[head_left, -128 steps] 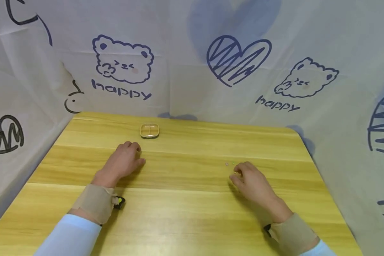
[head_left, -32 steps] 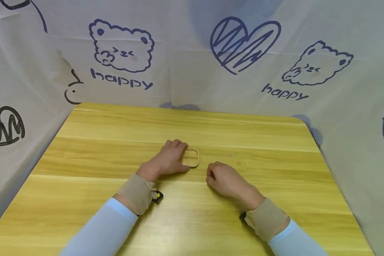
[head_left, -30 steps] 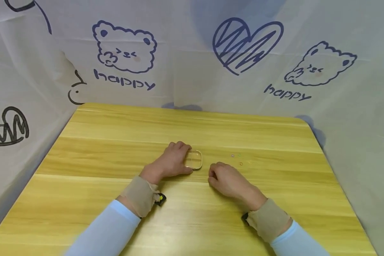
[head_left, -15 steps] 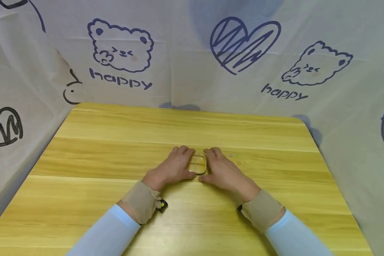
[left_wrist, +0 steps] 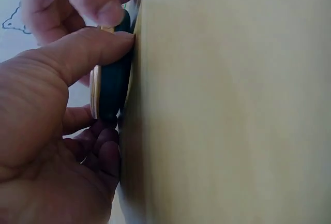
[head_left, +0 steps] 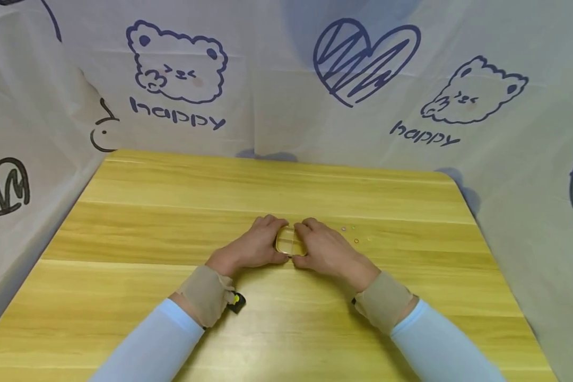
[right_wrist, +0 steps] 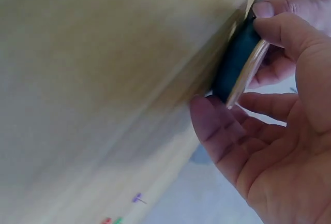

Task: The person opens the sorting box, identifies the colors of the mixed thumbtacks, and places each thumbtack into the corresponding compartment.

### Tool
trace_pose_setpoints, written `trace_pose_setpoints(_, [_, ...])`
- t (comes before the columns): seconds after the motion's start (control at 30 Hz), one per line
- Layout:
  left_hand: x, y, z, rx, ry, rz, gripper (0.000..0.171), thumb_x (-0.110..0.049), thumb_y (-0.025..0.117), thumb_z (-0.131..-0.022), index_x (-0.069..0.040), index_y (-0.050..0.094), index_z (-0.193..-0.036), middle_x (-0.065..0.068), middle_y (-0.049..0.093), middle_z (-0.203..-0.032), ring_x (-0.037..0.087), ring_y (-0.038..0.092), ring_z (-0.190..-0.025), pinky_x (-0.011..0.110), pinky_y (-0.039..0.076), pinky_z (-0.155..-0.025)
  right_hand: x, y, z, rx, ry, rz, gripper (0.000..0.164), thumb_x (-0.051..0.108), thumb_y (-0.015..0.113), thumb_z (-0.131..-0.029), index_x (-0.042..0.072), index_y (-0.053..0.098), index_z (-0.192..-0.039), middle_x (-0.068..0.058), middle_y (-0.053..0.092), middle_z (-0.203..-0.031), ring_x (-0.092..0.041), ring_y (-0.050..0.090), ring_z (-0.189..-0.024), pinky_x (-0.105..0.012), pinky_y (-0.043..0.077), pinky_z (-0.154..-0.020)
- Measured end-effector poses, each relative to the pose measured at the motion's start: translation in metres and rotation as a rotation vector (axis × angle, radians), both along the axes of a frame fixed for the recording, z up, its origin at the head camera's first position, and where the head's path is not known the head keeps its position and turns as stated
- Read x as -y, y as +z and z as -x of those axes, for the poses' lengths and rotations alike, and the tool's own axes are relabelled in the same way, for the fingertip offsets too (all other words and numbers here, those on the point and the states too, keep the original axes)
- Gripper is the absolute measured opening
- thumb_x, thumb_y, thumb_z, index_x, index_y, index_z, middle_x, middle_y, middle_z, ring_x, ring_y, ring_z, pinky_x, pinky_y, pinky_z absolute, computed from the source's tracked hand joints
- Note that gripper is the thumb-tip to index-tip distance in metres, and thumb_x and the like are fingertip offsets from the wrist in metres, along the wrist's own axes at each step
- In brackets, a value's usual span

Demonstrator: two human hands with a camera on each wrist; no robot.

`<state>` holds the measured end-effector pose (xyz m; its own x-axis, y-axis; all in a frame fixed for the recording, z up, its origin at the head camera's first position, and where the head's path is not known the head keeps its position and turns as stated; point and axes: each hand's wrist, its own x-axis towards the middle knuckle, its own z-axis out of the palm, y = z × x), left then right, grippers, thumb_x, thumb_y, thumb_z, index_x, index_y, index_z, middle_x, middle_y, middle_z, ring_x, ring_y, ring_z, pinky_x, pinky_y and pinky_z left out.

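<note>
Pale cloth backdrop (head_left: 277,122) with bear drawings (head_left: 178,61) and a heart drawing (head_left: 366,63); before it, one wood-grain tabletop (head_left: 172,185); mid-table, one clear-topped, dark-sided divided case (head_left: 285,243), on or just above the wood, which cannot be told; left hand (head_left: 258,244), partly curled, thumb and fingers gripping the case's left end; right hand (head_left: 324,249), apart from it a second ago, now likewise curled on the right end, so the case seems braced from both sides; one purple pushpin (right_wrist: 136,197), one red pushpin (right_wrist: 107,221), one green pushpin (right_wrist: 118,220), loose to the right, untouched.
</note>
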<state>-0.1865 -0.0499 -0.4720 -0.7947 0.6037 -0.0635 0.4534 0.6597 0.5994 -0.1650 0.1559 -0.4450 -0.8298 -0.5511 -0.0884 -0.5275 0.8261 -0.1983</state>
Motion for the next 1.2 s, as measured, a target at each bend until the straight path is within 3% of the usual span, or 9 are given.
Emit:
trace_pose_setpoints(0.17, [-0.002,0.002,0.000,-0.008,-0.012,0.010,0.077,-0.042,0.076,-0.078,-0.006,0.044,-0.138,0.009,0.049,-0.124,0.025,0.040,-0.108,0.039,0.043,-0.093,0.005,0.006,-0.002,-0.088,0.078,-0.106,0.062,0.048,0.061,-0.086,0.000,0.055,-0.125,-0.012,0.062,-0.112,-0.022,0.062,-0.092,-0.037,0.053,-0.079])
trace_pose_setpoints(0.27, [-0.002,0.002,0.000,0.013,0.001,-0.011,0.075,-0.044,0.076,-0.077,-0.007,0.046,-0.135,0.008,0.051,-0.125,0.024,0.041,-0.108,0.038,0.041,-0.093,0.009,0.010,-0.003,-0.109,0.111,-0.152,0.049,0.045,0.061,-0.085,0.003,0.058,-0.110,-0.006,0.063,-0.093,-0.016,0.058,-0.073,-0.034,0.053,-0.067])
trace_pose_setpoints(0.37, [-0.002,0.003,0.000,0.023,0.006,-0.033,0.072,-0.045,0.077,-0.076,-0.007,0.049,-0.131,0.007,0.054,-0.125,0.023,0.043,-0.109,0.038,0.041,-0.094,0.013,0.013,-0.006,-0.136,0.153,-0.232,0.048,0.041,0.058,-0.085,0.000,0.059,-0.107,-0.005,0.061,-0.084,-0.015,0.054,-0.063,-0.034,0.052,-0.061])
trace_pose_setpoints(0.47, [-0.003,0.003,-0.001,-0.005,-0.006,-0.013,0.073,-0.045,0.076,-0.075,-0.006,0.050,-0.130,0.009,0.054,-0.126,0.025,0.043,-0.112,0.040,0.040,-0.098,0.018,0.013,-0.011,-0.216,0.222,-0.326,0.050,0.037,0.055,-0.086,-0.008,0.059,-0.108,-0.009,0.061,-0.083,-0.016,0.054,-0.058,-0.034,0.052,-0.057])
trace_pose_setpoints(0.57, [-0.003,0.004,-0.001,-0.047,-0.022,0.027,0.074,-0.044,0.076,-0.074,-0.005,0.049,-0.131,0.010,0.053,-0.127,0.026,0.042,-0.113,0.040,0.039,-0.100,0.022,0.012,-0.016,-0.335,0.289,-0.398,0.039,0.026,0.052,-0.089,-0.009,0.062,-0.101,-0.007,0.058,-0.075,-0.013,0.049,-0.053,-0.030,0.049,-0.047])
trace_pose_setpoints(0.8, [-0.006,0.005,-0.003,-0.137,-0.057,0.085,0.075,-0.051,0.075,-0.074,-0.004,0.050,-0.128,0.011,0.053,-0.118,0.026,0.043,-0.106,0.039,0.040,-0.096,0.028,0.006,-0.026,-0.527,0.409,-0.546,0.024,0.001,0.048,-0.090,-0.010,0.065,-0.102,-0.011,0.061,-0.076,-0.010,0.044,-0.056,-0.024,0.048,-0.043])
trace_pose_setpoints(0.93, [-0.006,0.006,-0.004,-0.157,-0.067,0.100,0.076,-0.053,0.072,-0.076,-0.002,0.050,-0.127,0.013,0.053,-0.116,0.028,0.044,-0.105,0.040,0.040,-0.096,0.030,0.004,-0.030,-0.527,0.434,-0.577,0.028,0.001,0.044,-0.092,-0.012,0.064,-0.105,-0.016,0.064,-0.081,-0.013,0.048,-0.060,-0.024,0.049,-0.045])
trace_pose_setpoints(1.07, [-0.007,0.007,-0.004,-0.169,-0.078,0.110,0.076,-0.053,0.071,-0.077,-0.001,0.050,-0.128,0.013,0.053,-0.117,0.028,0.045,-0.107,0.041,0.040,-0.098,0.030,0.003,-0.033,-0.507,0.436,-0.602,0.033,0.004,0.042,-0.095,-0.014,0.060,-0.117,-0.029,0.068,-0.099,-0.026,0.065,-0.079,-0.028,0.056,-0.055])
trace_pose_setpoints(1.2, [-0.007,0.008,-0.004,-0.174,-0.085,0.111,0.076,-0.054,0.071,-0.077,-0.001,0.051,-0.127,0.013,0.053,-0.118,0.028,0.046,-0.107,0.041,0.041,-0.098,0.029,0.001,-0.035,-0.486,0.425,-0.607,0.034,0.006,0.041,-0.098,-0.012,0.058,-0.122,-0.033,0.065,-0.110,-0.033,0.067,-0.093,-0.030,0.057,-0.060])
